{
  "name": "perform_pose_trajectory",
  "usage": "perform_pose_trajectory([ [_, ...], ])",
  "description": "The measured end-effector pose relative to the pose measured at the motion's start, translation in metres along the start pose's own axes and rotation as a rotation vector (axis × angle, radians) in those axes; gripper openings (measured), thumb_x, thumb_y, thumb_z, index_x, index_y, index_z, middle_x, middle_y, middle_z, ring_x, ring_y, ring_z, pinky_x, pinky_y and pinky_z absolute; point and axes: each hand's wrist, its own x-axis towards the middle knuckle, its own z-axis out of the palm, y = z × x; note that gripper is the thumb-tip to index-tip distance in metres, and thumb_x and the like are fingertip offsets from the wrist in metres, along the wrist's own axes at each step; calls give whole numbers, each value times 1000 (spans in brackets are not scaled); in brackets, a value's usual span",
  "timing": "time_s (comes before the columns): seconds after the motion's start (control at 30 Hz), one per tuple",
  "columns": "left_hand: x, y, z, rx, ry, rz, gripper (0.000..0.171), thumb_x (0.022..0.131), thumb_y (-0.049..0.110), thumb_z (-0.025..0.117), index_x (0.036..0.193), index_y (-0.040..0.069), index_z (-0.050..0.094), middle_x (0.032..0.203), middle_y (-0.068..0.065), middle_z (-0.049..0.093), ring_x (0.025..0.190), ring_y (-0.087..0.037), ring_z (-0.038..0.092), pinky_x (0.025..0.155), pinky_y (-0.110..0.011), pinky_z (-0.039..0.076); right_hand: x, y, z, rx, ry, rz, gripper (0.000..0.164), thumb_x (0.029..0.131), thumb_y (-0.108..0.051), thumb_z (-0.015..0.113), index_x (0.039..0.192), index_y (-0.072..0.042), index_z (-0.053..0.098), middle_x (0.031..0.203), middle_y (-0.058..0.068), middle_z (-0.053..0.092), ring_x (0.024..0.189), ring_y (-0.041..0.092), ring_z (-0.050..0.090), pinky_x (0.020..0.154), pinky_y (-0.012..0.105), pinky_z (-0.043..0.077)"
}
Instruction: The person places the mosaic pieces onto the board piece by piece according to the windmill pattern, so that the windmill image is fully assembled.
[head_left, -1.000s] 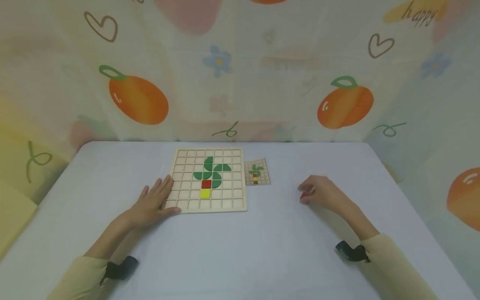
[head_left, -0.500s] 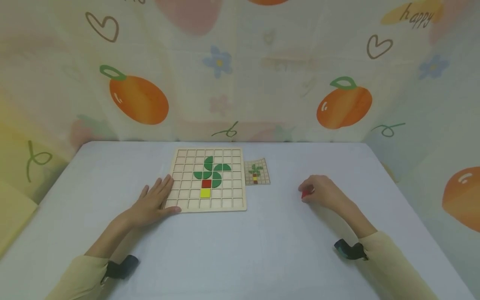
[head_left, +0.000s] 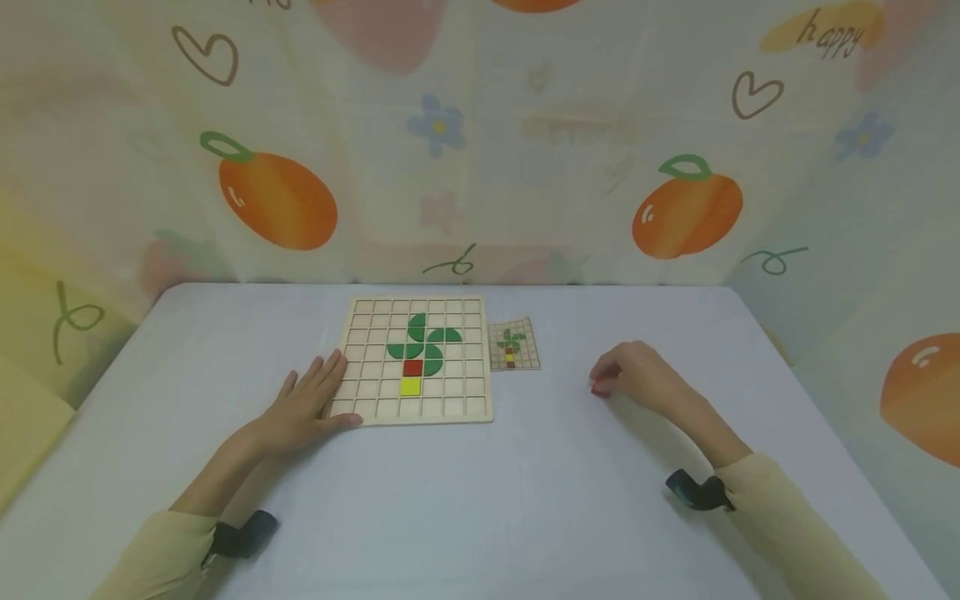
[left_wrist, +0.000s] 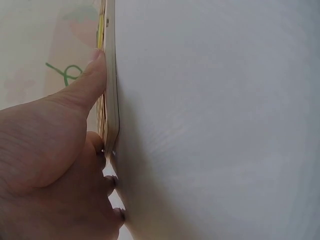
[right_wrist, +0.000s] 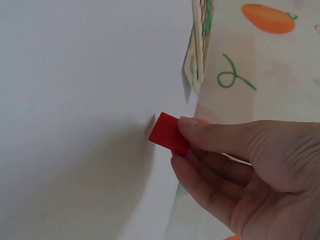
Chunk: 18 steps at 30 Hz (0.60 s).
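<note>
My right hand (head_left: 637, 377) pinches a small red square tile (right_wrist: 169, 132) between thumb and fingers, over the right part of the table. My left hand (head_left: 300, 408) lies with fingers spread at the left edge of a wooden grid board (head_left: 457, 400), its thumb at the front corner. On the board, several green quarter-circle pieces (head_left: 433, 360) form a pinwheel. Below them sit a red square tile (head_left: 412, 367) and a yellow square tile (head_left: 410, 387), one under the other. In the left wrist view the thumb (left_wrist: 87, 82) rests along the board's edge (left_wrist: 112, 100).
A small pattern card (head_left: 528, 342) lies against the board's right side, printed with a green pinwheel over a stacked stem of coloured squares. White cloth (head_left: 480, 500) covers the table. A patterned curtain (head_left: 525, 192) hangs behind it.
My right hand, still pinching the red tile, has shifted slightly left and away from me. The tile has turned a little in the fingers. My left hand and the board stay put.
</note>
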Motion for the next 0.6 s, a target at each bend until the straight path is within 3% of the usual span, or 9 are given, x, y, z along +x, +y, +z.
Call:
perform_pose_trajectory([
  [0.23, 0, 0, 0, -6, -5, -3, 100, 90, 51, 64, 154, -5, 11, 161, -24, 5, 147, -47, -1, 111, -68, -5, 11, -13, 6, -8, 13, 18, 9, 84, -5, 76, 93, -4, 77, 78, -2, 71, 78, 16, 62, 74, 34, 52],
  [0.6, 0, -2, 0, -4, -11, -4, 100, 90, 50, 64, 154, -5, 10, 162, -24, 4, 147, -46, -2, 111, -68, -6, 27, -38, 20, -5, 70, -64, 9, 82, -8, 78, 91, -5, 77, 83, -2, 72, 73, 11, 61, 72, 30, 53],
])
